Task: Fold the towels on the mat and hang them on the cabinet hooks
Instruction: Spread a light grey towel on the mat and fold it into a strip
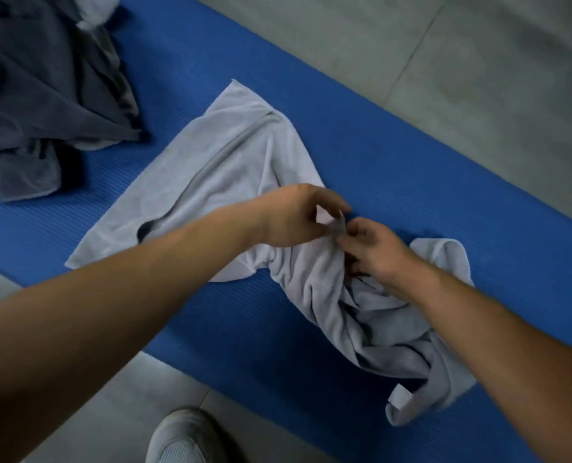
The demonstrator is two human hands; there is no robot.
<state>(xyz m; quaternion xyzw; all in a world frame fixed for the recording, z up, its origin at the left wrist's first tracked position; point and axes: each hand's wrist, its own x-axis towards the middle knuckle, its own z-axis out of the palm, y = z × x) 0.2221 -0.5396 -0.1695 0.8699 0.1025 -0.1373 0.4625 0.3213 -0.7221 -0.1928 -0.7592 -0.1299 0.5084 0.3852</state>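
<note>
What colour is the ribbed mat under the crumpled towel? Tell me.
Blue ribbed foam mat, plain, no pattern; the head view shows it.

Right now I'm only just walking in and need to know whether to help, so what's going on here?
A person is working a crumpled light grey towel on a blue mat. The left hand and right hand both pinch the fabric near its middle. The towel is not folded yet: one end lies fairly flat, the other is bunched. A dark grey pile of cloth waits at the mat's far left. No cabinet hooks are in view.
</note>
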